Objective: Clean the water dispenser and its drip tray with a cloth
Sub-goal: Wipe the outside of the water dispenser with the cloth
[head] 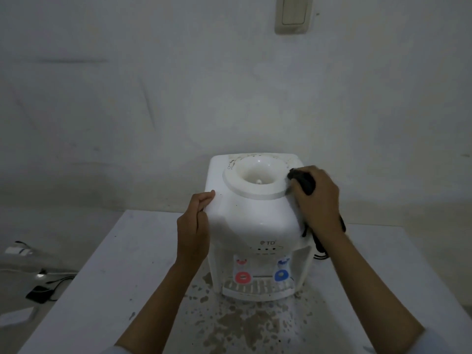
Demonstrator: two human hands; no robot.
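Right hand [318,200] curled round a dark cloth [302,181], pressing it on the dispenser [255,221] top at the right of the bottle well, cloth tail hanging down the right side; left hand [195,226] lies against the dispenser's upper left edge, fingers bent over it, steadying. Dispenser sits mid-table toward the back edge, white table [115,264] stained and flaked in front of the drip tray [258,290], bare margin left and right, plain wall [153,98] close behind with a switch [293,14] up right, cables on the floor left. White body, dark specks round the well rim, red tap [242,277] left, blue tap [281,275] right above the slotted tray.
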